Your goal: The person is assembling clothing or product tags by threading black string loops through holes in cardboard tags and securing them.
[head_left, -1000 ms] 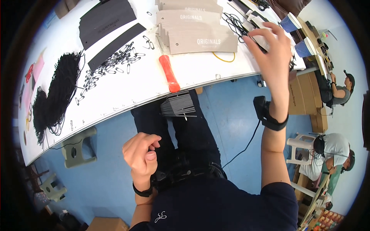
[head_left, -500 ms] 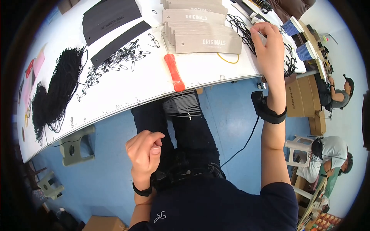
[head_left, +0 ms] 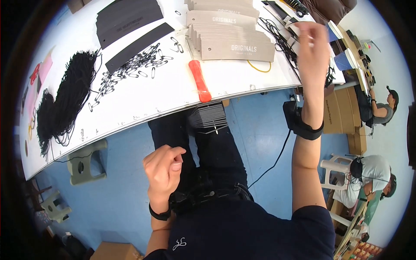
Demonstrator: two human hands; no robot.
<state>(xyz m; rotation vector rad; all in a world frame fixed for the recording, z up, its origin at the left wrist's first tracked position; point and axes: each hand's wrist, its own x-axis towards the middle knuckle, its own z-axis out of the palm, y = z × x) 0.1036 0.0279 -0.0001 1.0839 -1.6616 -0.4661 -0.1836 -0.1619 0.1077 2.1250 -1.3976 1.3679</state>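
Note:
My left hand (head_left: 163,170) is held above my lap, fingers curled and thumb against them; nothing shows in it. Over the right end of the white table (head_left: 147,97), my right hand (head_left: 313,50) is smeared by motion, so what its fingers do is unclear. Below it and beside it lie loose black cords (head_left: 281,43). To its left sit overlapping stacks of beige hang tags (head_left: 237,50), each with a hole at one end. A fan of thin dark strips (head_left: 210,116) rests at my thighs, by the table edge.
A red-wrapped tool (head_left: 199,81) lies near the front edge, a yellow loop (head_left: 260,67) right of it. Further left are black safety pins (head_left: 134,65), dark tags (head_left: 128,19) and a black cord bundle (head_left: 71,95). Blue-white cups (head_left: 344,60) stand at right; people sit beyond.
My right hand has shifted to the right and slightly up, away from the cords. My left hand has hardly moved. The table things appear slightly shifted in the picture.

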